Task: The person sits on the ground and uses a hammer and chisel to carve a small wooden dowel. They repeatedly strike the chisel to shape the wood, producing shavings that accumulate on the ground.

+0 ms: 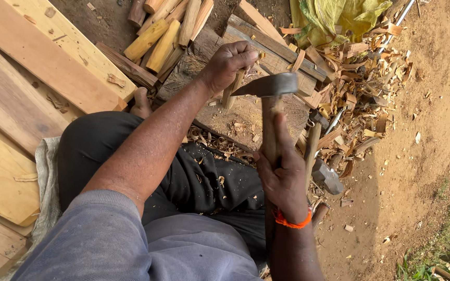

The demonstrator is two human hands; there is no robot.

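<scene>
Planks (37, 67) lie far left, w/ cut sticks (165, 31) stacked by them. Left hand (227, 65) has fingers closed round a short wood peg (231, 93), stood upright on the chopping block (246, 117). Peg looks light, stiff, prob. splinters easily; best held up top, away from the blade. Right hand (282, 177) is wrapped tight on the handle of an axe (266, 86), its heavy iron head right at the peg. A hammer (325, 174) and shavings (360, 99) lie to the right.

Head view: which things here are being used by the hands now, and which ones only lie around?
In use:
left hand holding wooden peg
right hand gripping adze
chopping block

Lying about:
hammer
cut sticks
planks
shavings
yellow cloth
</scene>
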